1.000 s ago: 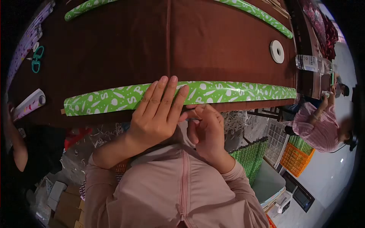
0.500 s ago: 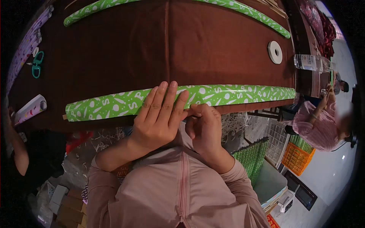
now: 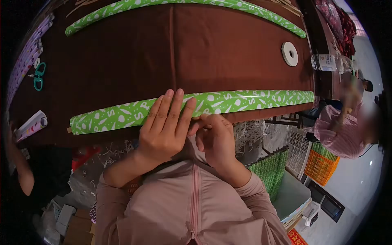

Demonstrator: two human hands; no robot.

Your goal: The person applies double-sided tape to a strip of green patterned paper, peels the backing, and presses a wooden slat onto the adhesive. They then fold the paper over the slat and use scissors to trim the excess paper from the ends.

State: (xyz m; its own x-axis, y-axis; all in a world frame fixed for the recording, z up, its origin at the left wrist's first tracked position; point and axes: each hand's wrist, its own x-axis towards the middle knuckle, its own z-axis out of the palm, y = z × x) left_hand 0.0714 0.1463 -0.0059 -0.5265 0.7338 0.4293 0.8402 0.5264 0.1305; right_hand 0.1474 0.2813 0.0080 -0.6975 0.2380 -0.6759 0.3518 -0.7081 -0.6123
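A long roll of green wrapping paper [image 3: 241,101] with white vegetable shapes and letters lies across the near edge of the brown table. Flat on it, left of the middle, rests my left hand [image 3: 165,124], its fingers stretched out and pointing away from me. My right hand [image 3: 216,136] is just to the right, at the roll's near edge. Its fingers are curled, with the index finger and thumb close together against the edge; whatever may be between them is hidden. A second green roll [image 3: 171,4] lies along the table's far side.
A white tape roll [image 3: 290,54] and a plastic bottle [image 3: 331,63] are at the right. Teal scissors [image 3: 38,76] and a purple patterned roll [image 3: 32,125] are at the left. A person in a striped top [image 3: 341,134] sits at right; another person's arm [image 3: 24,175] shows at left.
The view has shifted slightly, so the table things sit a little further left. Both hands have moved slightly left with the view; the left hand stays flat on the roll, the right stays curled.
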